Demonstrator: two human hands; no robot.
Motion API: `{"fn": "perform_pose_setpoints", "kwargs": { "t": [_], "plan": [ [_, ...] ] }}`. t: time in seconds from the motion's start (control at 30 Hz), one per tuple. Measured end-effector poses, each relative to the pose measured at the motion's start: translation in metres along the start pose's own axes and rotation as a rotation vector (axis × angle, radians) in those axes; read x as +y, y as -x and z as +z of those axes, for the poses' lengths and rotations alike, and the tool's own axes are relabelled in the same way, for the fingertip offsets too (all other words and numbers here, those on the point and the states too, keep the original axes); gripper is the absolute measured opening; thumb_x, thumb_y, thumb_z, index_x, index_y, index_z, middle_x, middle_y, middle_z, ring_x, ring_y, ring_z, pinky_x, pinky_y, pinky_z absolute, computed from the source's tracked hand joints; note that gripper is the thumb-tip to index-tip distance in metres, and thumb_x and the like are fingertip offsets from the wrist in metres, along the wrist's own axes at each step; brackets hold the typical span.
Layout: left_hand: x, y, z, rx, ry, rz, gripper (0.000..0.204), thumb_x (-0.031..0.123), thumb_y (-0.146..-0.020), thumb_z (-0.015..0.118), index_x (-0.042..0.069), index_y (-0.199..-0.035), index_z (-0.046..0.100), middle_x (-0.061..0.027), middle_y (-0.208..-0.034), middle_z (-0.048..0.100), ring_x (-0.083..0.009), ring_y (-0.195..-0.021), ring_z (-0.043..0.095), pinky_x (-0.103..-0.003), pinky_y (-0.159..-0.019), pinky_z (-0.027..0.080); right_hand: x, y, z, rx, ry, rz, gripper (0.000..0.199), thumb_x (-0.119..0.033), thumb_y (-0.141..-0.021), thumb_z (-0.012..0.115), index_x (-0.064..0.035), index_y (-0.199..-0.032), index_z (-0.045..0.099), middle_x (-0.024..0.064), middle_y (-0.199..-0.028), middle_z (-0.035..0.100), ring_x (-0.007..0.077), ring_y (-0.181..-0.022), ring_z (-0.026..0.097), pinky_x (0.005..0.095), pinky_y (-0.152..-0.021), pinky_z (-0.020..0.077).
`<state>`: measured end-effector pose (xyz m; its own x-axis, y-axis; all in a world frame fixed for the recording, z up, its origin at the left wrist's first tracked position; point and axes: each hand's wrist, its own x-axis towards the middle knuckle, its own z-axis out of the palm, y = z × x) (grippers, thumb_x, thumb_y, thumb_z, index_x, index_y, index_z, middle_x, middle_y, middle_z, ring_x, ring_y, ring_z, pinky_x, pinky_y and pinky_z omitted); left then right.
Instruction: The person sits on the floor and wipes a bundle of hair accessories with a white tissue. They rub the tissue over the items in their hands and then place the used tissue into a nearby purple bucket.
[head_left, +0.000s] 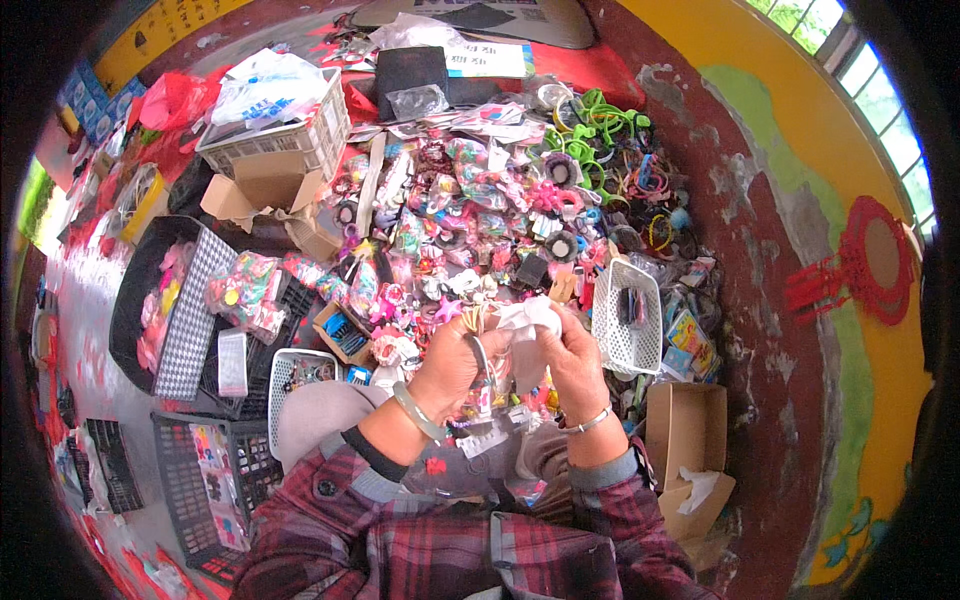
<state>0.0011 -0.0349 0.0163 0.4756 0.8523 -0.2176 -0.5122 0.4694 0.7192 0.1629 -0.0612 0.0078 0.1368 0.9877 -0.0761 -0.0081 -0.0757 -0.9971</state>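
I am holding a white bag [527,318] over a heap of trinkets [480,215].
Both my hands, left [452,362] and right [574,358], are gripping it, beside a white basket [627,318].

Hands [515,365] hide most of white packet [528,318].

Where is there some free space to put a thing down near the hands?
Little bare room. The pile of small trinkets fills the middle, up to both hands: left hand, right hand, which hold a white packet. Free patches: inside the open cardboard box right of the right arm, and the bare reddish floor between the white basket and the wall.
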Motion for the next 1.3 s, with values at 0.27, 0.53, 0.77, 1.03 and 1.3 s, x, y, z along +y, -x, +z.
{"fn": "perform_pose_setpoints", "kwargs": {
  "t": [0.27,0.53,0.77,1.03,1.3],
  "plan": [
    [0.016,0.004,-0.008,0.146,0.119,-0.024,0.009,-0.002,-0.080,0.056,0.001,-0.088,0.055,-0.0050,-0.070,0.056,-0.0110,-0.053,0.055,-0.023,-0.047,0.043,-0.026,-0.001,-0.024,0.092,-0.421,0.106,0.027,-0.020,-0.093,0.048,0.0021,-0.104,0.059,0.0073,-0.098,0.062,0.0134,-0.087,0.059,0.0243,-0.076,0.0468],
    [0.019,0.006,-0.013,0.167,-0.030,-0.133,0.007,0.003,-0.083,0.057,0.004,-0.090,0.055,-0.0039,-0.071,0.056,-0.0102,-0.052,0.050,-0.024,-0.046,0.042,-0.028,-0.003,-0.037,0.118,-0.728,0.191,0.037,-0.027,-0.094,0.040,0.0026,-0.114,0.050,0.0149,-0.108,0.059,0.0264,-0.096,0.059,0.0389,-0.086,0.0472],
    [0.017,0.003,-0.018,0.048,0.216,-0.173,0.016,0.016,-0.084,0.058,0.000,-0.085,0.058,-0.0018,-0.069,0.055,-0.0076,-0.054,0.048,-0.021,-0.047,0.036,-0.049,-0.003,-0.047,0.106,-0.643,-0.105,0.046,-0.022,-0.087,0.046,0.0098,-0.120,0.044,0.0194,-0.118,0.054,0.0302,-0.109,0.053,0.0400,-0.095,0.0411],
    [0.025,0.016,-0.011,-0.329,0.157,-0.404,0.016,0.014,-0.080,0.062,0.000,-0.087,0.059,-0.0027,-0.075,0.058,-0.0082,-0.056,0.052,-0.020,-0.050,0.041,-0.018,0.014,-0.014,-0.419,-0.408,0.076,0.039,-0.027,-0.085,0.057,0.0024,-0.110,0.057,0.0085,-0.107,0.060,0.0167,-0.096,0.057,0.0309,-0.086,0.0431],
    [0.015,0.009,-0.010,-0.256,0.144,-0.471,0.013,0.014,-0.084,0.059,0.002,-0.089,0.059,-0.0033,-0.072,0.060,-0.0108,-0.056,0.056,-0.024,-0.047,0.044,0.026,0.006,0.026,-0.276,-0.840,0.252,0.044,-0.034,-0.091,0.049,-0.0019,-0.120,0.048,0.0103,-0.107,0.058,0.0199,-0.092,0.060,0.0304,-0.075,0.0514]
  ]
}}
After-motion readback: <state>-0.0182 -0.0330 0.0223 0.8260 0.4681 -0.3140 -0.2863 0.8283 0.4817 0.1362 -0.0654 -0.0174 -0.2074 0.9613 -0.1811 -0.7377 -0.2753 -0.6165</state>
